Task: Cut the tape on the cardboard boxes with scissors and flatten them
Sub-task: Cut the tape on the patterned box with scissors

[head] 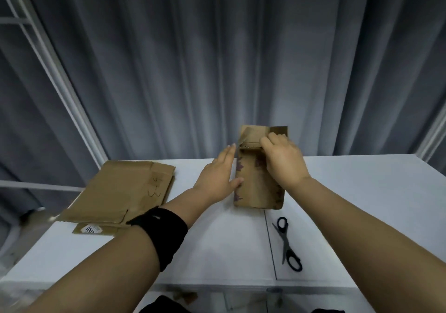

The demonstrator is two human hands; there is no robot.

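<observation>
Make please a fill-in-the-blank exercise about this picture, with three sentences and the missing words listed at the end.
1. The scissors lie on the white table, held by ____ hand.
2. The right hand grips the top flap of the ____ cardboard box.
3. The flattened boxes are stacked to the ____ of the left hand.

Missing words: neither; upright; left

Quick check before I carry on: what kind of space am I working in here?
Probably a curtained-off recording or work booth, not a home: a plain white table, grey curtain behind it, white metal frame at left.
</observation>
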